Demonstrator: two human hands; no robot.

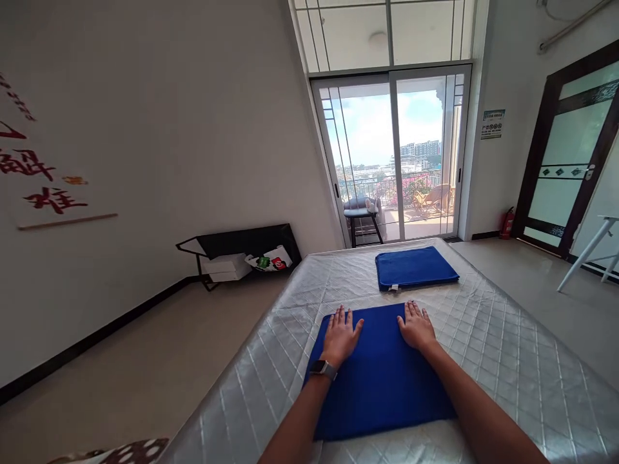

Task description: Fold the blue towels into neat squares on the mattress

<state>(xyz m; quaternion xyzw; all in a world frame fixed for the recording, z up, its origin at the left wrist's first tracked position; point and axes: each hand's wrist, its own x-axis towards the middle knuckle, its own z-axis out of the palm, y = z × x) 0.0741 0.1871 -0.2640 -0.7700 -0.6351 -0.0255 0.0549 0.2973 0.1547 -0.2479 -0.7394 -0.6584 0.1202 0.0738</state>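
Observation:
A flat blue folded cloth (382, 380) lies on the quilted mattress (483, 367) right in front of me. My left hand (341, 335) rests flat on its far left part, fingers spread, a watch on that wrist. Near the far right corner, my right hand (416, 325) also lies palm down with its fingers stretched out. Neither hand grips anything. Farther off on the mattress, apart from both hands, is a second blue folded cloth (416, 267) with a small white tag at its near edge.
A low black rack (242, 241) with white boxes stands by the left wall. Beyond the mattress are a stool (362, 219) and a sliding glass door (391, 161). A fire extinguisher (507, 223) stands beside the dark-framed door (565, 154). White furniture legs (585, 254) show at right.

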